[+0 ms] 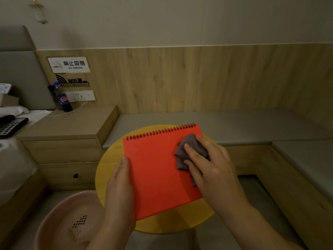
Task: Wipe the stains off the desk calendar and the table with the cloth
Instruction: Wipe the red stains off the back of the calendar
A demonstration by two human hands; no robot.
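Note:
A red spiral-bound desk calendar (155, 165) lies flat on a small round yellow table (162, 224), its wire binding at the far edge. My right hand (214, 170) presses a crumpled grey-purple cloth (189, 148) onto the calendar's upper right part, fingers spread over the cloth. My left hand (119, 188) lies flat along the calendar's left edge, fingers together, holding it in place on the table.
A pink plastic basin (59, 226) stands on the floor at the lower left of the table. A wooden nightstand (72, 127) with a cola bottle (63, 100) is at the left. A grey padded bench (234, 123) runs behind and to the right.

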